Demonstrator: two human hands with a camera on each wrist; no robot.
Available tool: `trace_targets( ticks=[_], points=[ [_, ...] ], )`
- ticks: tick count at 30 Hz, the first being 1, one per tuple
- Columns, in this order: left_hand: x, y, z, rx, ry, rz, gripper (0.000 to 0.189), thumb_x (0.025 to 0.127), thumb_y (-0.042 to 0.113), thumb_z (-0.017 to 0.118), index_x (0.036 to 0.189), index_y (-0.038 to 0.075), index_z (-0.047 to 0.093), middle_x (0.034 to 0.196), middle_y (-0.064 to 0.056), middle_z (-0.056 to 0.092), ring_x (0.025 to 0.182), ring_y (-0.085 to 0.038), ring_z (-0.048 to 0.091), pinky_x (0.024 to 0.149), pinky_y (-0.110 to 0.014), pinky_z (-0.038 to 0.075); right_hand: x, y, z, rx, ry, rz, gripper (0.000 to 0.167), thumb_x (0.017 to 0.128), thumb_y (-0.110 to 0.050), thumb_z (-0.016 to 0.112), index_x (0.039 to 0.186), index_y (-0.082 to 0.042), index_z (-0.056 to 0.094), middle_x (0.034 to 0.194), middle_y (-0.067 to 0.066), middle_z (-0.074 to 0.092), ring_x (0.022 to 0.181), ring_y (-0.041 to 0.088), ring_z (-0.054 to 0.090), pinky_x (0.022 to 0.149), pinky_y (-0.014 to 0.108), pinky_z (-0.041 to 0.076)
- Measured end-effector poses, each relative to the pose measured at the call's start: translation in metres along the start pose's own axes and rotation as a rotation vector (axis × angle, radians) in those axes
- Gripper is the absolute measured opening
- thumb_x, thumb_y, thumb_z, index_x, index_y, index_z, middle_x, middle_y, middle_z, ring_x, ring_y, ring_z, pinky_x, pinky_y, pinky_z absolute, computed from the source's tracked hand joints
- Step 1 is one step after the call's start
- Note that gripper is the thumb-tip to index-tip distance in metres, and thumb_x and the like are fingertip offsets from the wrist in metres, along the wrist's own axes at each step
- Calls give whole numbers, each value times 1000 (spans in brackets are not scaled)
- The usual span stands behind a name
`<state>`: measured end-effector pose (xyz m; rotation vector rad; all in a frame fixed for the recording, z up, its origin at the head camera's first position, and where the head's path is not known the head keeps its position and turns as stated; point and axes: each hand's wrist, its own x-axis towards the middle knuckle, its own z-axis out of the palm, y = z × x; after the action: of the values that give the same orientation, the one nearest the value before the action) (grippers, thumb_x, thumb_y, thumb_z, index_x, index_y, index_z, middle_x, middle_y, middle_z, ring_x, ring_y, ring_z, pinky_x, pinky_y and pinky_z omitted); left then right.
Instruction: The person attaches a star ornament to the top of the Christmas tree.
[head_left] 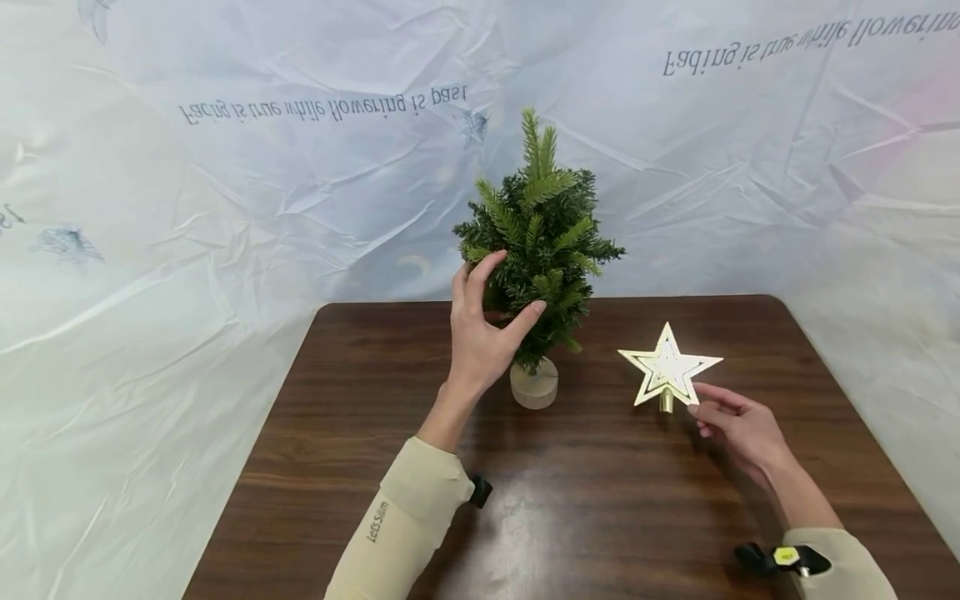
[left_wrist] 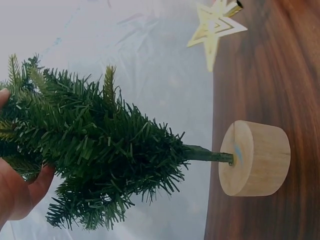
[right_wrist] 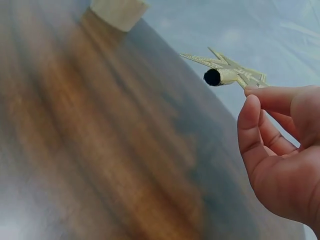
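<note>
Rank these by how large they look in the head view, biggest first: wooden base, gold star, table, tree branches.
1. Table
2. Tree branches
3. Gold star
4. Wooden base

No two look alike in size there.

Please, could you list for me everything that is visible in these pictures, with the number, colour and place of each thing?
Table: one, dark brown, in front of the person
Small tree: one, green, upright above the table
Wooden base: one, pale wood, under the tree's trunk
Star: one, gold, right of the tree
Printed sheeting: count unclear, whitish with dark lettering, behind and beside the table
Wrist devices: two, black, one at each wrist
Sleeves: two, cream, on the forearms
Left hand: one, bare, curved round the tree's branches
Right hand: one, bare, pinching a lower point of the star
</note>
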<state>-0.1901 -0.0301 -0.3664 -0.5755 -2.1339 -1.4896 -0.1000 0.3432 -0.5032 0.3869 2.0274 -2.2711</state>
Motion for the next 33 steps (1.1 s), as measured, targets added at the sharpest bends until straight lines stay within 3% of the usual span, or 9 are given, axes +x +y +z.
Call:
trace_targets(
  ticks=[13, 18, 24, 33],
  points=[
    [0, 0, 1, 7, 19, 5, 67, 95, 29, 79, 155, 25, 48, 165, -15, 36, 161, -44, 21, 115, -75, 34, 2, -32, 12, 161, -59, -98, 36, 94, 5, 76, 117, -22, 82, 86, -1, 75, 67, 12, 67, 61, 24, 56],
    [0, 1, 3, 9, 22, 14, 67, 95, 30, 78, 155, 25, 49, 163, -16, 38, 157, -44, 29, 107, -70, 43, 2, -41, 14, 178, -65, -107, 35, 93, 5, 77, 117, -21, 82, 87, 1, 75, 67, 13, 68, 61, 23, 57],
    [0, 0, 2, 18, 32, 36, 66, 95, 30, 77, 154, 24, 49, 157, -17, 43, 136, -41, 51, 92, -63, 48, 5, -55, 20, 208, -70, -121, 39, 94, 11, 72, 116, -20, 83, 85, 0, 75, 65, 12, 68, 59, 22, 58],
    [-1, -1, 3, 26, 42, 61, 66, 95, 30, 77, 154, 21, 49, 153, -17, 47, 131, -38, 54, 96, -61, 48, 7, -68, 24, 216, -69, -169, 40, 94, 13, 71, 118, -17, 82, 85, 0, 76, 65, 12, 69, 58, 22, 58]
  ],
)
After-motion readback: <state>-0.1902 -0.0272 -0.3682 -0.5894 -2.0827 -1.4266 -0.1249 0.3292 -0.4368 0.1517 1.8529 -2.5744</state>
